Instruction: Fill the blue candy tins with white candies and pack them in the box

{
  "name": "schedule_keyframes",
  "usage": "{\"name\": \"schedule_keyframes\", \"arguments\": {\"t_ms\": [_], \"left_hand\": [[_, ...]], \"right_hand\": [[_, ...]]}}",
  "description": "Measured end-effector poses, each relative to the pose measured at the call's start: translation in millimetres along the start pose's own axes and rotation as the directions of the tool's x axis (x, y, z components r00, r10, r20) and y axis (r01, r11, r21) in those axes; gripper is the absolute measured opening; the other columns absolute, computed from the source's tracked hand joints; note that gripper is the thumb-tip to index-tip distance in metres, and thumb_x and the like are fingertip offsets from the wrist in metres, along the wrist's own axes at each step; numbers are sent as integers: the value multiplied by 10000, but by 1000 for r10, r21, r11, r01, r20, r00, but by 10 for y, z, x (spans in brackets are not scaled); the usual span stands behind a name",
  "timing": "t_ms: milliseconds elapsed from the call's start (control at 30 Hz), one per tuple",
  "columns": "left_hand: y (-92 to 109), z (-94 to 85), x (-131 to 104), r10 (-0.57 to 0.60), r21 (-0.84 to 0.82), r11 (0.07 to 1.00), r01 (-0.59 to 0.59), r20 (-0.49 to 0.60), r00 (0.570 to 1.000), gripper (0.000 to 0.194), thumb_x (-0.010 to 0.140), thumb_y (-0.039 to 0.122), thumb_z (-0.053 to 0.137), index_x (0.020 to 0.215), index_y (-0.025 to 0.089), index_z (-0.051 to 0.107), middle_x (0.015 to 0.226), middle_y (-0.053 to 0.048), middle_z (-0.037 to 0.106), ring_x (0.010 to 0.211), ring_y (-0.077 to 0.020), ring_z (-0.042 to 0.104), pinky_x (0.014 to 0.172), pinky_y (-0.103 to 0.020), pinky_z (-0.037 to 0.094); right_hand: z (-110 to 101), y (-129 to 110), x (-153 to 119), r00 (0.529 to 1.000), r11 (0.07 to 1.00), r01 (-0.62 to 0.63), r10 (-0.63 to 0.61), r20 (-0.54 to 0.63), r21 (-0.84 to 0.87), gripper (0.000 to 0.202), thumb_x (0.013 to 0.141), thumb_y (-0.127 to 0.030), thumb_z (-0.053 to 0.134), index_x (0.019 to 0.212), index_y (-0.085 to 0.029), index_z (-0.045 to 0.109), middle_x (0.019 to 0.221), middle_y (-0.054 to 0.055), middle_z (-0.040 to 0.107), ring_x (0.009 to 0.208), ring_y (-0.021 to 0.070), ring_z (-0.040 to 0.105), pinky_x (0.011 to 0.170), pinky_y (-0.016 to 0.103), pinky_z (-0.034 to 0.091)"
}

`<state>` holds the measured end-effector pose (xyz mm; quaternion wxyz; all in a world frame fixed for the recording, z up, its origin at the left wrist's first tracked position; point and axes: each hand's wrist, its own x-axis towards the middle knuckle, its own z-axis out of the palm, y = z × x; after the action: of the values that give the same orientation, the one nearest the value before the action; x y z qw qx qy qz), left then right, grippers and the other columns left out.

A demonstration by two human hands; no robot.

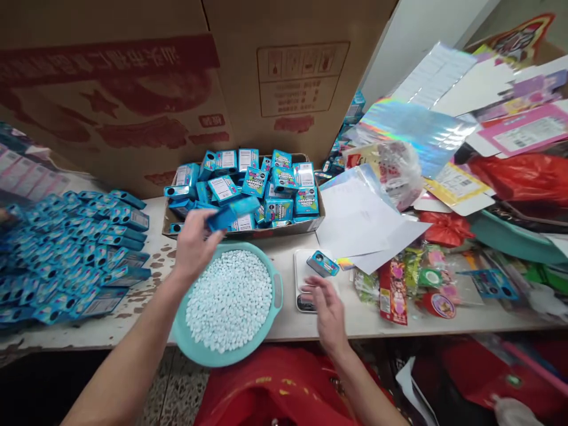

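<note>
My left hand (194, 244) has its fingers closed on a small blue box (233, 213), slightly blurred, above the front of a shallow cardboard tray (248, 233) full of blue candy boxes. Just in front is a round turquoise basin (277, 290) holding many small white candies (228, 299). To its right, my right hand (326, 307) is over the front edge of a small white scale (302, 266), fingers apart and holding nothing. Another blue box (323, 264) lies tilted on the scale, just beyond the fingertips.
Many blue boxes (80, 248) are stacked on the left of the table. A large cardboard carton (177, 89) stands behind the tray. White sheets (364, 219), candy packets (393, 290) and a red plastic bag (523, 177) cover the right side. Part of another person's hand (6, 216) shows far left.
</note>
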<state>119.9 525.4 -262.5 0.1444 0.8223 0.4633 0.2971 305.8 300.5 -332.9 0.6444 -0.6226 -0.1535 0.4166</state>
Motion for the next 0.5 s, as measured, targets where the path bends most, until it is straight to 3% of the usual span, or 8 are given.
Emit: {"name": "schedule_keyframes", "arguments": {"t_ms": [33,100,133,200,267,333,400,500], "left_hand": [[45,-23,-293,58,-51,997,-57,28,998,347,791,292,568,1127,206,547,1142,-92,588,1066,-234,572,889,-379,512],[86,5,-896,198,-129,976,-178,171,965,262,827,233,509,1075,253,590,1087,-71,643,1061,-218,597,932,-385,502],[71,43,-1169,266,-175,959,-223,280,922,268,845,214,467,1064,279,606,1091,-61,656,1048,-205,612,923,-371,512],[-33,137,-1575,300,-220,949,-224,423,855,335,863,198,409,1115,306,601,1184,-54,634,1117,-204,586,942,-373,502],[-217,235,-1755,165,-135,984,-118,423,891,379,872,212,388,1199,300,558,1262,-63,592,1201,-222,529,994,-411,457],[-425,348,-1746,-102,53,995,89,334,937,407,872,271,406,1264,234,508,1295,-113,558,1247,-266,478,1033,-460,398],[-586,497,-1633,-366,255,918,303,253,896,467,866,364,422,1274,148,493,1301,-184,528,1251,-331,445,1026,-516,360],[-638,768,-1431,-586,405,788,465,259,768,529,863,490,391,1206,120,548,1262,-225,523,1212,-382,440,983,-537,353]], "right_hand": [[151,-28,-30,980,974,-164,142,142,157,530,761,-640,560,1089,-224,570,1089,115,634,916,252,638,768,425,528],[423,-26,-43,872,840,-438,309,380,321,644,735,-740,489,1099,-216,583,1087,120,655,934,280,647,743,451,536],[526,3,-39,835,786,-507,346,428,354,626,717,-721,536,1070,-208,594,1047,111,672,927,281,650,745,449,536],[639,96,-38,819,739,-554,403,409,383,506,644,-567,717,980,-205,603,930,67,700,874,257,662,763,419,534],[642,199,-75,823,741,-560,446,351,370,473,554,-368,825,933,-218,583,840,13,702,801,220,668,768,384,532],[589,273,-147,803,753,-581,471,364,308,513,519,-293,845,945,-230,566,812,-14,695,752,196,665,744,371,537],[534,310,-231,788,780,-580,467,400,232,534,521,-288,846,969,-229,563,816,-13,692,743,189,659,724,366,541],[494,330,-329,807,831,-530,434,400,168,544,523,-304,846,981,-221,564,838,-5,694,762,183,651,733,357,540]]}}
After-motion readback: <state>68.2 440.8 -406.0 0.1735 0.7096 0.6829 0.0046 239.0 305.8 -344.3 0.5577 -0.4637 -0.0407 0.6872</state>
